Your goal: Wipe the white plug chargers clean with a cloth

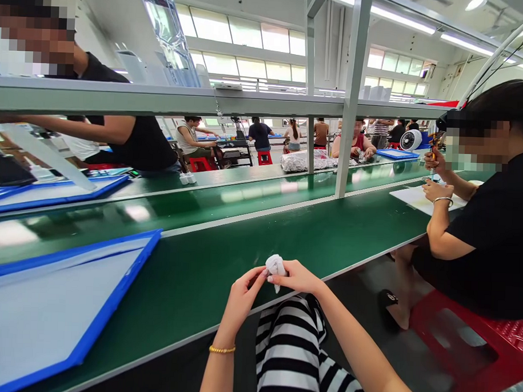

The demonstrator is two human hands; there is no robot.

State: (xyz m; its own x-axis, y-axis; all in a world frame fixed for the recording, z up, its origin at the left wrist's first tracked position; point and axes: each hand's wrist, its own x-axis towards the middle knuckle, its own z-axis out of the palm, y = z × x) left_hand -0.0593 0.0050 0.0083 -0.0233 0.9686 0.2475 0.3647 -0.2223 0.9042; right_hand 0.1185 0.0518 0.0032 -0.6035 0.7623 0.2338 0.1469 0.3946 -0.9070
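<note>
A small white bundle of what looks like cloth or tissue (276,266) is held up just over the near edge of the green tabletop (225,246). My right hand (297,275) grips it from the right, fingers curled behind and thumb across its lower front. From the left, my left hand (246,287) pinches at its side with thumb and forefinger closed together. A short tail of the white material hangs below my fingers. Whatever may be inside the bundle is hidden.
A blue-edged white board (55,309) lies on the left of the table. A grey post (350,102) and shelf (264,104) stand ahead. On the right a co-worker (497,204) sits on a red stool (453,345). Another person (134,146) leans over at the far left.
</note>
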